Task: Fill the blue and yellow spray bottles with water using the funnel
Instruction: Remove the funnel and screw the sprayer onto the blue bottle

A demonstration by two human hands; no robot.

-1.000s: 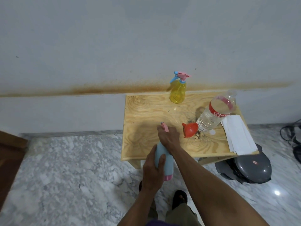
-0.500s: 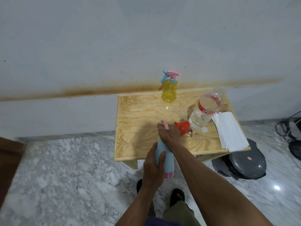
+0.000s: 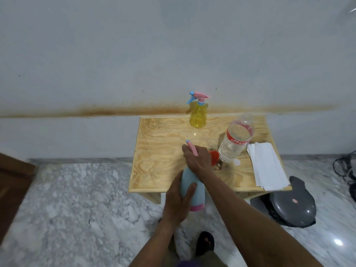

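Note:
I hold the light blue spray bottle (image 3: 191,187) with a pink base in the air above the front edge of the small wooden table (image 3: 158,151). My left hand (image 3: 178,201) wraps its body. My right hand (image 3: 196,158) grips the pink spray head on top. The orange funnel (image 3: 214,157) lies on the table just behind my right hand, partly hidden by it. The yellow spray bottle (image 3: 198,116) stands upright at the table's back edge. A clear water bottle (image 3: 236,139) with a red label stands right of the funnel, without a cap.
A stack of white paper (image 3: 266,166) lies at the table's right side, and a small white cap (image 3: 237,162) sits by the water bottle. A dark grey lidded pan (image 3: 292,207) rests on the marble floor right of the table. The wall stands right behind the table.
Both hands keep the same hold on the blue bottle. The view has shifted slightly, and my right hand now covers more of the funnel.

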